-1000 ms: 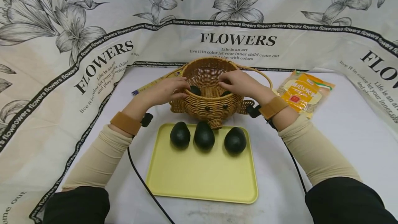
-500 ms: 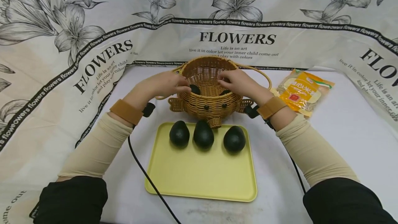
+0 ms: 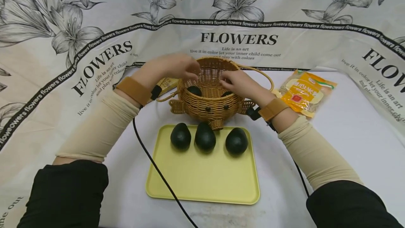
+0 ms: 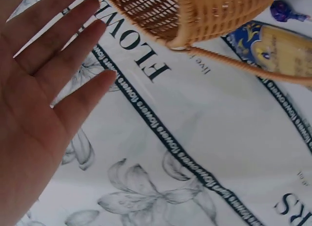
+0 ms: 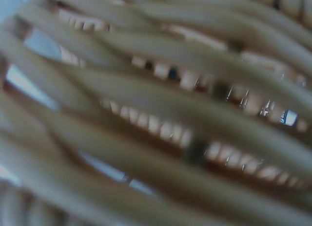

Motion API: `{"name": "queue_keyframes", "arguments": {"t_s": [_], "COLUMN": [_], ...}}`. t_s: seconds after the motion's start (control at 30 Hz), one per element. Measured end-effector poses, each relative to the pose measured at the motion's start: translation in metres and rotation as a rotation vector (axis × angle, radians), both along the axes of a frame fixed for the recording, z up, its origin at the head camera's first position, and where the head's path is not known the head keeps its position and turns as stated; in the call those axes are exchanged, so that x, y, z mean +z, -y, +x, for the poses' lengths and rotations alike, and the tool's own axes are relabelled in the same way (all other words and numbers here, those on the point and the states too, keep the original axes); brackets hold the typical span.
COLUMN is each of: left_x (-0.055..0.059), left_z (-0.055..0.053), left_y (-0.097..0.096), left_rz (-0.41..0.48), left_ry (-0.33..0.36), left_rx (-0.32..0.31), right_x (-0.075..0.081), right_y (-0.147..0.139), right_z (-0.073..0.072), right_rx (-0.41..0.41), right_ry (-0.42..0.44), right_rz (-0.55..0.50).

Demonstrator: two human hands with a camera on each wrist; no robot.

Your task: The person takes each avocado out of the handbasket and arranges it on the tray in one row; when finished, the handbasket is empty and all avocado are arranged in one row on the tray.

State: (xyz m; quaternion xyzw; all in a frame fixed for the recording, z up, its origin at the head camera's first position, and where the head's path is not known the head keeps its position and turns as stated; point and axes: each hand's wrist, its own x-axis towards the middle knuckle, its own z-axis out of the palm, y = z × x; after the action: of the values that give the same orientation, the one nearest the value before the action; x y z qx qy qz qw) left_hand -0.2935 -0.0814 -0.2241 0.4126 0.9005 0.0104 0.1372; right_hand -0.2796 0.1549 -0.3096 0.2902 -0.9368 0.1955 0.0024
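Note:
A woven wicker basket (image 3: 215, 106) with an animal face stands behind a yellow tray (image 3: 202, 175). Two dark avocados show inside it, one at the left (image 3: 194, 90), the other partly hidden below my right hand (image 3: 242, 84). That hand lies over the right rim, fingers loosely bent inside the basket; its wrist view shows only wicker up close. My left hand (image 3: 177, 67) is raised above the left rim. In the left wrist view its fingers (image 4: 80, 102) are spread and straight, with nothing in them. Three avocados (image 3: 180, 136) sit along the tray's far edge.
An orange and clear food packet (image 3: 306, 92) lies right of the basket. A yellow and blue pack (image 4: 282, 48) lies behind the basket's left handle, near a small purple wrapped item (image 4: 280, 10). Black cables run from both wrists. A flower-printed cloth (image 3: 238, 38) hangs behind.
My left hand has risen from the basket's left rim and moved farther back, its fingers now above the opening. The right hand stays over the right rim. The avocados keep their places.

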Motion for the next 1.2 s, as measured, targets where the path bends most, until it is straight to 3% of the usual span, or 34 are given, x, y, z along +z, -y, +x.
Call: {"name": "queue_keyframes", "arguments": {"t_s": [0.2,0.27,0.43,0.5,0.67,0.83,1.0,1.2], "left_x": [0.022,0.023,0.008,-0.003,-0.033,-0.056,-0.065,-0.070], "left_z": [-0.018,-0.022,-0.031,-0.035,-0.042,-0.045,-0.042,-0.033], "left_y": [-0.039,-0.052,-0.080,-0.089,-0.102,-0.110,-0.116,-0.123], "left_rz": [-0.070,-0.085,-0.139,-0.179,-0.296,-0.359,-0.397,-0.438], "left_ry": [-0.102,-0.118,-0.084,-0.058,0.000,0.085,0.118,0.087], "left_rx": [-0.071,-0.106,-0.168,-0.161,-0.158,-0.261,-0.328,-0.389], "right_x": [-0.003,-0.004,-0.006,-0.006,-0.006,-0.003,0.002,0.002], "right_y": [-0.004,-0.005,-0.008,-0.010,-0.015,-0.025,-0.039,-0.049], "right_z": [0.002,0.004,0.005,0.005,0.006,0.005,0.005,0.006], "right_rx": [-0.042,-0.058,-0.164,-0.210,-0.254,-0.185,-0.080,-0.012], "right_ry": [-0.008,-0.074,-0.368,-0.417,-0.340,-0.274,-0.203,-0.156], "right_rz": [-0.097,-0.096,-0.034,-0.014,0.014,0.038,0.030,-0.001]}}
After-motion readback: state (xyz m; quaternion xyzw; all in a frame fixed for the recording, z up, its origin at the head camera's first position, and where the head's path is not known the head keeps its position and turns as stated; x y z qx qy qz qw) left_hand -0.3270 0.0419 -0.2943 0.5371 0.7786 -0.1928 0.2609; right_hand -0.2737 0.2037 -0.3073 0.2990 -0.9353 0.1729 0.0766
